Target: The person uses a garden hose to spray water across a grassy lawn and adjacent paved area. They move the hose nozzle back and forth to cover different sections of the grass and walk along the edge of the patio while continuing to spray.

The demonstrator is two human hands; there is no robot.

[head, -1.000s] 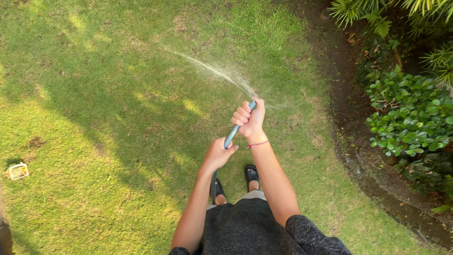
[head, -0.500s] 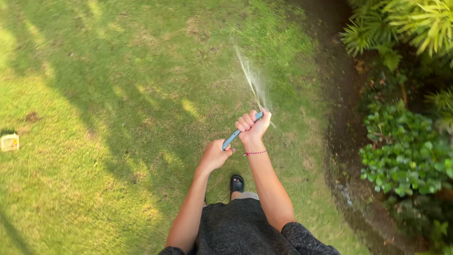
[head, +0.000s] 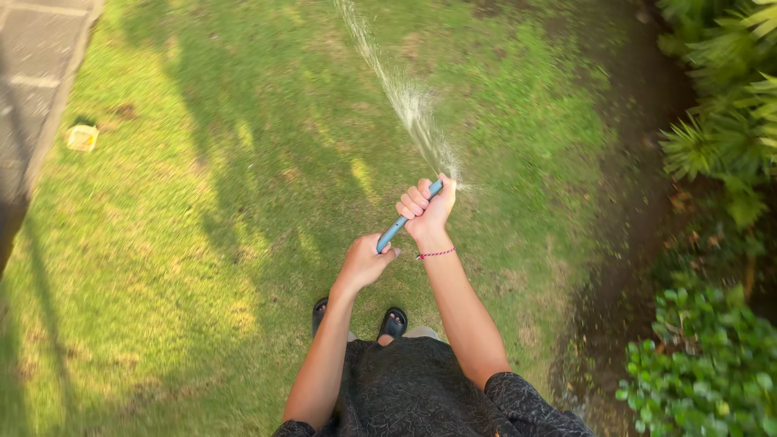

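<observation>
My right hand [head: 427,209] covers the tip of the blue hose [head: 394,229], so the opening where the water [head: 405,97] leaves is hidden under my thumb. My left hand [head: 364,261] swallows the hose's lower end, and the rest of it is nowhere in view past that fist. The far end of the spray runs off the top edge. My feet in dark sandals [head: 394,322] are partly hidden behind my shirt. The small yellowish thing [head: 82,137] on the grass near the paving [head: 32,57] is too small and blurred to identify. The paving and shrubs [head: 712,356] are cut off by the frame edges.
</observation>
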